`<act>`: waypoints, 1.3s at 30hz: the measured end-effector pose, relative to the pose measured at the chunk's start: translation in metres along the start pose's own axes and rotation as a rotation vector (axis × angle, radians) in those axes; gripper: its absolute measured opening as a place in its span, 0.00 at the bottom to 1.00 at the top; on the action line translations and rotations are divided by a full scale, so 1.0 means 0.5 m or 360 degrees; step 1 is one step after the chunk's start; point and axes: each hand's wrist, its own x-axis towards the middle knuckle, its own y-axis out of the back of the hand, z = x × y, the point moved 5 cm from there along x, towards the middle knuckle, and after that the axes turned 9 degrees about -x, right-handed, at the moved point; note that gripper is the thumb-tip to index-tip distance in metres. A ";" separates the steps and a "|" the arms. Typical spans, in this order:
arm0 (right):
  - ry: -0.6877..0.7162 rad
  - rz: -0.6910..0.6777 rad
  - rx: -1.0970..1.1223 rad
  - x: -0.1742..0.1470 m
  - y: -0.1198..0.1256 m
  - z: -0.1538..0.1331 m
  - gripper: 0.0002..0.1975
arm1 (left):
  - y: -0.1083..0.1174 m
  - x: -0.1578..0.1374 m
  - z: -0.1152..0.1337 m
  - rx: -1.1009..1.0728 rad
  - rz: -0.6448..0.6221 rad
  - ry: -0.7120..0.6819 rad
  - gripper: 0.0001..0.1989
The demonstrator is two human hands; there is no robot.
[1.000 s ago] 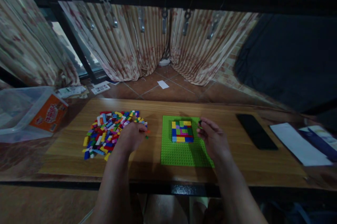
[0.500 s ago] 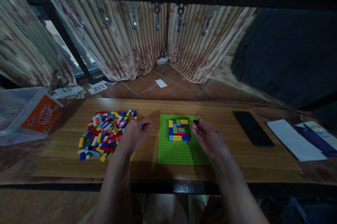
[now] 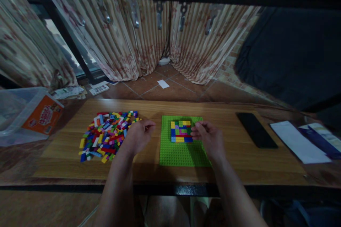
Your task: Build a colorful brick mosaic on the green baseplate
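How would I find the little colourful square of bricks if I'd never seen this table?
Look at the long wooden table and find the bright green baseplate near its middle, between the two hands. At the plate's far end sits the brick patch, by the right hand. Unlike the loose brick pile on the left, it is one neat, flat block.

One green baseplate [image 3: 183, 154], one pile of loose bricks [image 3: 106, 135], one phone [image 3: 256, 134], two hands.

Dim scene, soft focus, wide-angle bending at edges
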 end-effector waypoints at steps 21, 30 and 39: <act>0.0220 -0.0072 -0.0270 -0.001 -0.006 0.005 0.16 | 0.006 -0.004 0.003 0.0056 -0.0006 -0.0015 0.13; 0.0678 0.0065 -0.0844 -0.003 -0.016 -0.026 0.09 | 0.010 -0.009 0.001 0.0038 -0.0001 0.0047 0.14; 0.0760 0.0038 -0.1141 -0.005 -0.039 -0.019 0.08 | 0.013 -0.007 -0.007 0.0035 0.0016 0.0054 0.14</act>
